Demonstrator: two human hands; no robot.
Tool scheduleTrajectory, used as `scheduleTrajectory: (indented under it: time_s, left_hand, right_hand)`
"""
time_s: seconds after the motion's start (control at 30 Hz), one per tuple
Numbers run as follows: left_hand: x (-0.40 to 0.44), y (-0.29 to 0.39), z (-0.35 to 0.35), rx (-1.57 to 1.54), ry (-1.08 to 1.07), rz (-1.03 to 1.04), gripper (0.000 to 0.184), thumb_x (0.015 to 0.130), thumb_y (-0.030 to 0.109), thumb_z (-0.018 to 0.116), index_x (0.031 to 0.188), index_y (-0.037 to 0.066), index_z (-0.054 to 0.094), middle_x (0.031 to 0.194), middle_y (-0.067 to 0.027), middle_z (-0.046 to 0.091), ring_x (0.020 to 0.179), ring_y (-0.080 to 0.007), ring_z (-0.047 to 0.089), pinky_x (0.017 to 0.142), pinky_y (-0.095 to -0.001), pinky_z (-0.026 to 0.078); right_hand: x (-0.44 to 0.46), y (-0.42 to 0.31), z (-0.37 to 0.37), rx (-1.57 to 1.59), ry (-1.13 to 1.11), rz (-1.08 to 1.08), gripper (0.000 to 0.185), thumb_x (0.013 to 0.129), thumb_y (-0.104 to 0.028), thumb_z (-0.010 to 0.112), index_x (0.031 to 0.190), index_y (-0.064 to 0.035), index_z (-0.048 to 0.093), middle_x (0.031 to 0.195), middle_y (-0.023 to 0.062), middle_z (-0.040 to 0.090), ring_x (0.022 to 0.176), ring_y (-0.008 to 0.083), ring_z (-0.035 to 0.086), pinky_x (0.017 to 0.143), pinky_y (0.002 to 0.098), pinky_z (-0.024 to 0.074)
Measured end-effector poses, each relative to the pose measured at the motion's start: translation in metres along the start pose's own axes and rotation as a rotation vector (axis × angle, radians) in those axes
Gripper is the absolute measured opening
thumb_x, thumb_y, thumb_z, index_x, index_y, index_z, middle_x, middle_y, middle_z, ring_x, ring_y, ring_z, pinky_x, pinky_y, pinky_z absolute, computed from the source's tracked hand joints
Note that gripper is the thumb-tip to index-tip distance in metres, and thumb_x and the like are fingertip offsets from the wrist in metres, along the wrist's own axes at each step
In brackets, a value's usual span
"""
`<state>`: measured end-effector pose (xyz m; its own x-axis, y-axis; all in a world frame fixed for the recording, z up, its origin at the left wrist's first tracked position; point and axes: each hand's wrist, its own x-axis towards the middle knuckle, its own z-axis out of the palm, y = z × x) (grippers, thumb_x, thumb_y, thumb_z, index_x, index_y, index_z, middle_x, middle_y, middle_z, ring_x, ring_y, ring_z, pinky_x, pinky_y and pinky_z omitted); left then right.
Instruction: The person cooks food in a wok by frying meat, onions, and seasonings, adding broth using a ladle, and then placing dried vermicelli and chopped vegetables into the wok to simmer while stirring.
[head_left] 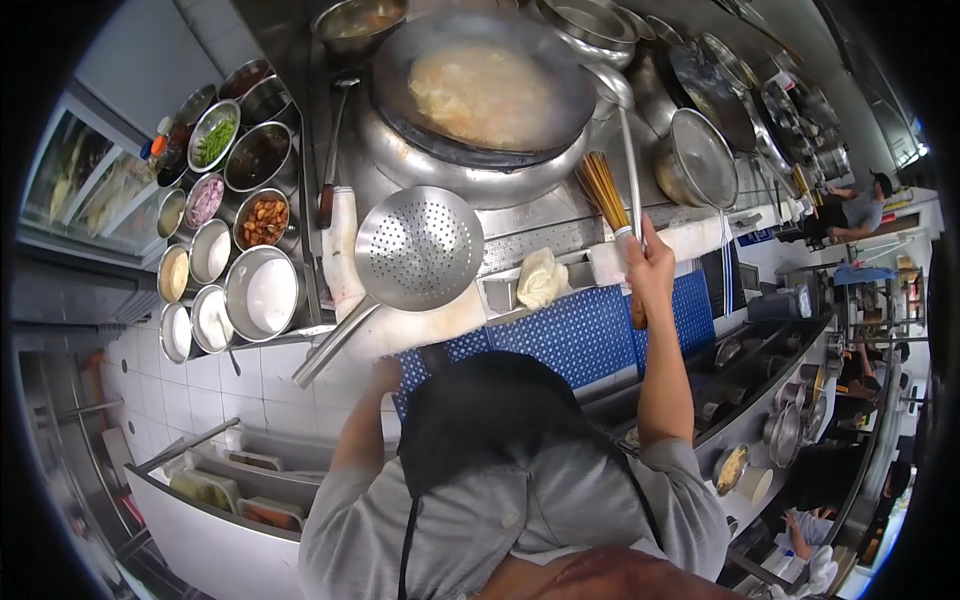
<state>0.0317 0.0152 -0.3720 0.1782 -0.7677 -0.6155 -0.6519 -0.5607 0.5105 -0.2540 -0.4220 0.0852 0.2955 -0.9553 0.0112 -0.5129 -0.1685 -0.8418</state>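
My right hand (652, 262) is closed around the long handle of a metal ladle (627, 140), whose bowl rests at the right rim of the wok. Right beside that hand is a bamboo wok brush (603, 190). Food in cloudy liquid steams in the large wok (400, 85) on the stove. My left hand (385, 376) hangs low by the counter's front edge, below the perforated strainer (420, 250); its fingers are blurred and mostly hidden. The strainer lies on a white cloth (440, 325), its handle pointing toward the lower left.
Metal bowls of seasonings (262, 290) crowd the left side, with chopped greens (215, 143) among them. A crumpled cloth (541, 278) sits at the front ledge. Another ladle (337, 150) lies left of the wok. A sieve (703, 160) stands at right; co-workers (858, 213) are farther off.
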Motion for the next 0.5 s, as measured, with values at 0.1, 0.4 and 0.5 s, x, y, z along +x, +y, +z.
scheduleTrajectory:
  time_s: [0.1,0.4,0.5]
  left_hand:
    - [-0.043,0.032,-0.025,-0.389,-0.008,-0.285,0.032,0.093,0.029,0.060,0.096,-0.002,0.070,0.074,-0.0129,0.068,0.055,-0.0207,0.066,0.045,-0.0344,0.054]
    - [-0.007,0.113,-0.061,-0.208,-0.030,0.125,0.049,0.096,0.045,0.055,0.100,-0.001,0.071,0.085,-0.0164,0.070,0.073,-0.0242,0.067,0.069,-0.0399,0.055]
    - [0.035,0.164,-0.069,-0.060,-0.250,0.151,0.051,0.101,0.046,0.045,0.114,0.003,0.069,0.111,-0.0199,0.068,0.107,-0.0343,0.062,0.093,-0.0435,0.047]
  right_hand:
    - [-0.008,0.021,-0.025,-0.143,0.028,0.076,0.056,0.092,-0.018,0.065,0.143,0.0012,0.050,0.072,0.0110,0.065,0.055,0.0162,0.060,0.053,0.0336,0.0482]
    - [-0.001,0.173,-0.046,-0.541,0.023,-0.082,0.051,0.090,-0.030,0.068,0.136,-0.0100,0.060,0.096,0.0264,0.070,0.087,0.0417,0.069,0.079,0.0474,0.0537]
    - [-0.030,0.180,-0.062,-0.469,0.004,-0.154,0.046,0.090,-0.039,0.065,0.129,-0.0136,0.064,0.125,0.0225,0.062,0.112,0.0391,0.062,0.091,0.0461,0.0516]
